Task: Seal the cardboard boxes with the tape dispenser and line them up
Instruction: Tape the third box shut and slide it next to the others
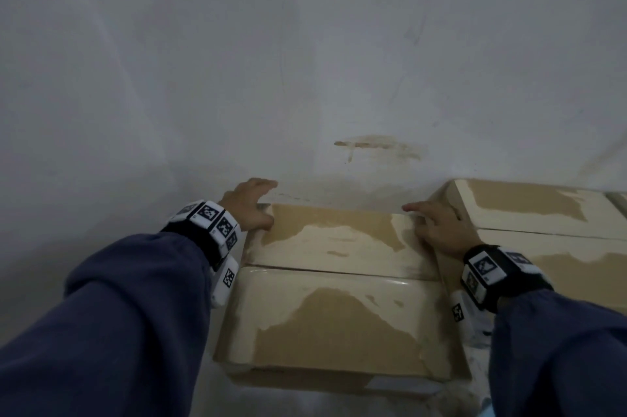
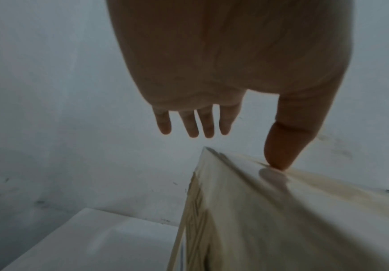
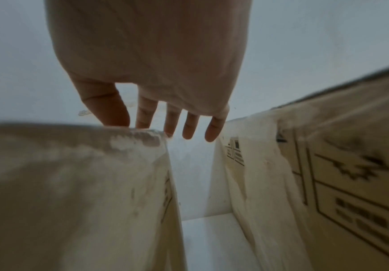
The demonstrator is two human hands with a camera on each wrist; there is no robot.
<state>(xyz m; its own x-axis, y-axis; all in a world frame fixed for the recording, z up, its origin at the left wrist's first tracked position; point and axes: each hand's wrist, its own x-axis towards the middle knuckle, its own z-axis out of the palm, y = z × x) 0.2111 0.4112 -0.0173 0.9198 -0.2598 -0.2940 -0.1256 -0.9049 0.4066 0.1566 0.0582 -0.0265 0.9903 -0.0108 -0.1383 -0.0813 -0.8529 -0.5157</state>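
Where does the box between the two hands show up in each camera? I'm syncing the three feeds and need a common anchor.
Head: the near box sits low centre, between both hands.
Left wrist: lower right, thumb on its top edge.
Right wrist: lower left, second box to its right.
Shared landmark: the white wall behind.

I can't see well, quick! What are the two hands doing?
Left hand: open, thumb touching the box.
Right hand: open, resting on the same box.
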